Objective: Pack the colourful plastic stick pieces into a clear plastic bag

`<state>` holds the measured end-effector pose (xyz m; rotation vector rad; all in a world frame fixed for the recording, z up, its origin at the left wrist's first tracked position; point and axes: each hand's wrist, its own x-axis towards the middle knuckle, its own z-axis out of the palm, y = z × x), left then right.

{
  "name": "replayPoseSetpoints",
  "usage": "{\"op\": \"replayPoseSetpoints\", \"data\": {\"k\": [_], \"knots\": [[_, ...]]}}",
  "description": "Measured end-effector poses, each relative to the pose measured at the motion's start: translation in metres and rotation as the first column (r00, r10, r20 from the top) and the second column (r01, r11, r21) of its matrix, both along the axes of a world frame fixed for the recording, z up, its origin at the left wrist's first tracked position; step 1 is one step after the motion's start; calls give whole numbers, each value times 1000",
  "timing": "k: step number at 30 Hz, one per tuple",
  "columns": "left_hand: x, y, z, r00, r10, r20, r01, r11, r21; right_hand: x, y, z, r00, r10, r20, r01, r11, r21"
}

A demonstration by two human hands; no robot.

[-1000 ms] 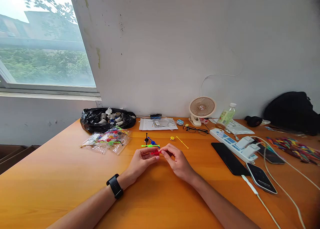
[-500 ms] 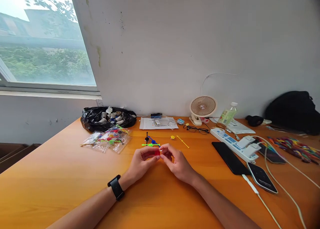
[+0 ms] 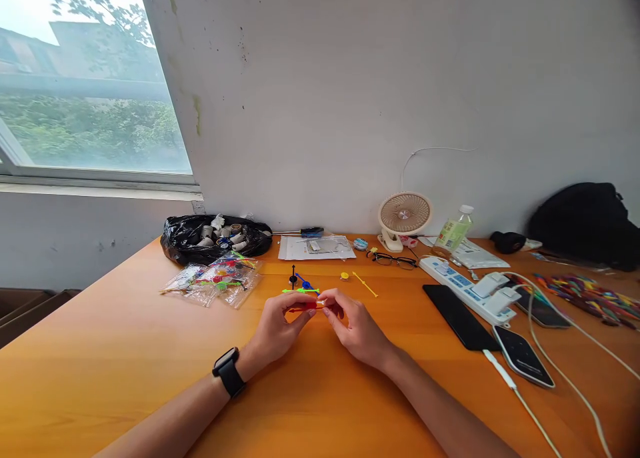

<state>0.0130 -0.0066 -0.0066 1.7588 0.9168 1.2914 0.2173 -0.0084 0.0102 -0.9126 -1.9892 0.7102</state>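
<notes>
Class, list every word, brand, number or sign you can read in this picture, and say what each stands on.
None can be read for certain.
Bottle label: printed marks, too small.
Phone screen: pale marks, too small.
Fan hub: emblem, blurred.
Power strip: markings, too small.
Red piece: no lettering visible.

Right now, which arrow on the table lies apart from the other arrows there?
The yellow arrow, beyond your right hand, beside a yellow disc; the black arrow, blue arrow and green arrow are bunched farther left.
</notes>
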Motion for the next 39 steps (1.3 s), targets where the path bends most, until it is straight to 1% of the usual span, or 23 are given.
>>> {"op": "replayPoseSetpoints", "data": {"k": [4,6,8,10,13,15,17,19,21,23,26,28,31,32,33,36,39], "knots": [[-1,-2,6,999,-24,36,25,999,-36,2,4,1,999,-13,-52,10,998,-65],[-2,-3,9,994,-56,91,67,991,-115,3,6,1,997,-17,-74,10,996,-90],[-4,-2,10,981,-102,164,137,965,-225,5,8,1,995,-11,-97,0,993,-115],[-7,-1,12,964,-139,226,206,929,-307,7,10,1,994,-3,-111,-12,991,-137],[-9,1,13,944,-196,266,284,893,-350,9,10,3,995,4,-102,-19,990,-139],[-10,3,12,932,-235,276,328,870,-368,9,10,5,996,-9,-87,1,996,-90],[-11,5,10,930,-227,290,328,867,-376,10,9,8,996,-50,-73,50,999,-9],[-11,7,7,935,-191,299,298,880,-370,11,7,10,994,-89,-69,91,995,29],[-12,10,4,939,-165,302,274,890,-364,11,4,11,994,-87,-71,88,996,8],[-12,11,3,938,-156,308,269,891,-367,10,0,11,995,-59,-85,57,998,-21],[-13,12,3,939,-134,316,254,891,-377,8,-4,9,993,-30,-118,27,999,-24],[-13,12,4,940,-118,320,241,894,-377,8,-5,6,995,3,-103,-11,997,-70],[-12,12,5,937,-98,334,223,905,-361,13,-1,3,995,92,-32,-97,966,-238],[-12,13,5,936,-92,340,219,908,-358,14,1,3,994,103,-30,-107,956,-273],[-12,13,6,935,-87,345,217,908,-358,16,3,3,994,95,-48,-104,954,-283],[-12,13,6,926,-83,368,228,901,-369,16,7,3,986,27,-166,-70,962,-263],[-13,13,5,909,-87,407,253,893,-373,12,8,4,960,-1,-280,-98,936,-339]]}}
